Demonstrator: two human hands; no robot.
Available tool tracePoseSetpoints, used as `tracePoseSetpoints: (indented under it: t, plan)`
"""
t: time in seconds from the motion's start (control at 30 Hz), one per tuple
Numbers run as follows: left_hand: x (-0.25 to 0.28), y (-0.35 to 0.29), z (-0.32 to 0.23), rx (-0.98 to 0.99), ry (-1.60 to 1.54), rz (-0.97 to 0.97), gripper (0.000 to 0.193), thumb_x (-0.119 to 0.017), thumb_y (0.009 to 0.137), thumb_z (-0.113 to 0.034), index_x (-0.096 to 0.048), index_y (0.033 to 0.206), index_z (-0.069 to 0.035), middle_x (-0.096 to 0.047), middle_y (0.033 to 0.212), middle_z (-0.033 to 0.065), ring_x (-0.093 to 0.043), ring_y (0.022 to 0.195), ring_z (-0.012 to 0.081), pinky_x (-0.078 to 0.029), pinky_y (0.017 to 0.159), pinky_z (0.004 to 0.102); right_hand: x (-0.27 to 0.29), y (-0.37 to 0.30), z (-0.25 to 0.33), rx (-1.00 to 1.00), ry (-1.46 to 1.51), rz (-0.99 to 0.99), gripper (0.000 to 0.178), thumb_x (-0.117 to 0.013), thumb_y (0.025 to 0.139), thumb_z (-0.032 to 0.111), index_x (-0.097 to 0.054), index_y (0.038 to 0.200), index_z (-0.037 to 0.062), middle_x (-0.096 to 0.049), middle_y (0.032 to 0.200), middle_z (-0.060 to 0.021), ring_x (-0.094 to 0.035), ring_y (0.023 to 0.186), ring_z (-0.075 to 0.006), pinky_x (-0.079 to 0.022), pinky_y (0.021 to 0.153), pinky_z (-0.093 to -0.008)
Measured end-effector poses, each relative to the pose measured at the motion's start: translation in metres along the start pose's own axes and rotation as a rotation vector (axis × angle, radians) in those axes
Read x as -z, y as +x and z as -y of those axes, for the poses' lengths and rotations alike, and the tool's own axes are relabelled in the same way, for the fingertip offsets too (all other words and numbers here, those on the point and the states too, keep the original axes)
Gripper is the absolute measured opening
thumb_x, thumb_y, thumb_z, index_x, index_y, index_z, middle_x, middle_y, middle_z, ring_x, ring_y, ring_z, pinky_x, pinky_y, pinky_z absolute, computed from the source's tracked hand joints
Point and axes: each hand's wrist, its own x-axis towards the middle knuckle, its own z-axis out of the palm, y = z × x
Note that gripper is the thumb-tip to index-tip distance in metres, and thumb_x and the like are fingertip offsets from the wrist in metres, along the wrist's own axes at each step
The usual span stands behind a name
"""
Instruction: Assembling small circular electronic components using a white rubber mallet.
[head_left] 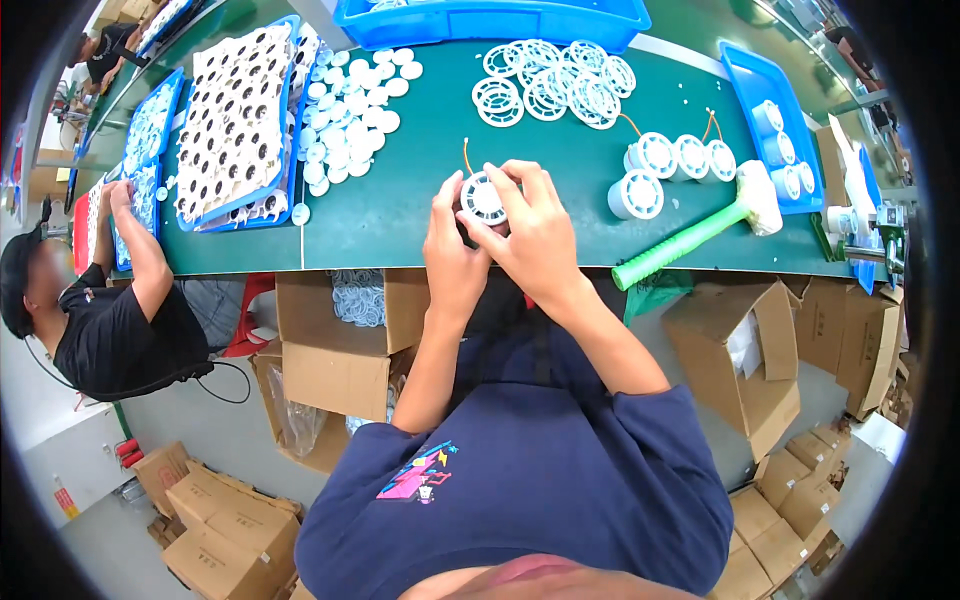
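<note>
A round white part with a slotted face and a thin orange wire sticking up from its far side is held between my hands, just above the table's near edge. My left hand closes round its left side. My right hand grips it from the right, with its fingers bent over the rim and the thumb across the near side. My palms hide its lower body. To the right stand several similar white cylinders, some with orange wires. A mallet with a green handle and a whitish head lies near them.
White slotted rings lie loose beyond my hands, and white discs are heaped to the left. A blue tray of black-holed parts stands further left. Another blue tray holds cylinders at right. A co-worker sits far left.
</note>
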Motion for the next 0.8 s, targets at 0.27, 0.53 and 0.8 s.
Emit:
tracePoseSetpoints:
  t: [0.27, 0.53, 0.8]
  plan:
    - [-0.001, 0.0, 0.0, -0.008, 0.007, -0.005, 0.073, -0.085, 0.083, -0.015, -0.047, 0.144, -0.002, -0.062, 0.131, 0.0197, -0.064, 0.119, 0.039, -0.054, 0.095, 0.044, -0.007, -0.004, 0.012, -0.117, -0.042, -0.082, 0.057, -0.086, 0.079, 0.021, -0.064, 0.125, -0.0048, -0.058, 0.118, -0.0195, -0.063, 0.104, -0.0359, -0.055, 0.085, -0.0427]
    - [0.004, 0.001, -0.003, -0.05, -0.053, 0.022, 0.062, -0.084, 0.084, -0.013, -0.054, 0.137, -0.001, -0.062, 0.129, 0.0195, -0.064, 0.116, 0.0348, -0.052, 0.097, 0.043, 0.073, -0.01, 0.016, -0.122, -0.103, -0.192, 0.052, -0.079, 0.085, 0.017, -0.062, 0.132, 0.0014, -0.066, 0.115, -0.0184, -0.065, 0.101, -0.0331, -0.054, 0.082, -0.0399]
    - [-0.006, 0.006, -0.024, 0.057, -0.199, 0.201, 0.059, -0.077, 0.09, -0.009, -0.052, 0.143, 0.002, -0.06, 0.136, 0.0151, -0.06, 0.122, 0.0241, -0.047, 0.106, 0.0356, 0.172, -0.056, -0.137, -0.984, -0.446, -0.348, 0.087, -0.078, 0.086, 0.041, -0.033, 0.145, -0.0054, -0.063, 0.121, -0.033, -0.062, 0.114, -0.0524, -0.049, 0.096, -0.0534]
